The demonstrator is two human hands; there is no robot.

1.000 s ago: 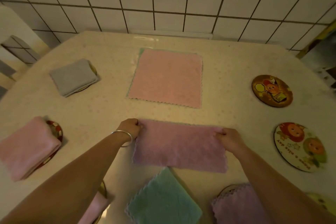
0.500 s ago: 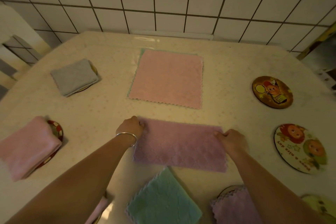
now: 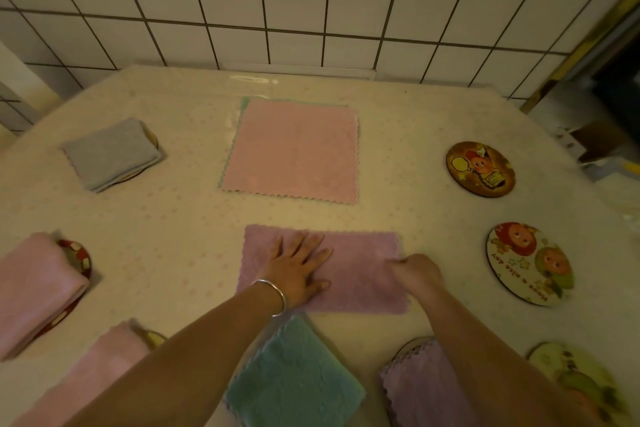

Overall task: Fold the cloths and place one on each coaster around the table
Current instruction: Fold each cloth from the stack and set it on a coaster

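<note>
Head view: purple cloth [image 3: 363, 274] under left hand [image 3: 298, 270]

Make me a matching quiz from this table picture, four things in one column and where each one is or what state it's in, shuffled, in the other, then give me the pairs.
Things
1. grey cloth
2. purple cloth
3. big pink cloth
4. coaster with two cartoon faces

States
A. lying flat and unfolded in the middle of the table, a green edge showing under it
B. bare, nothing on it, at the right side
C. folded, on a coaster at the far left
D. folded in half, left hand flat on it, right hand gripping its right edge

Pairs: 1-C, 2-D, 3-A, 4-B
</note>
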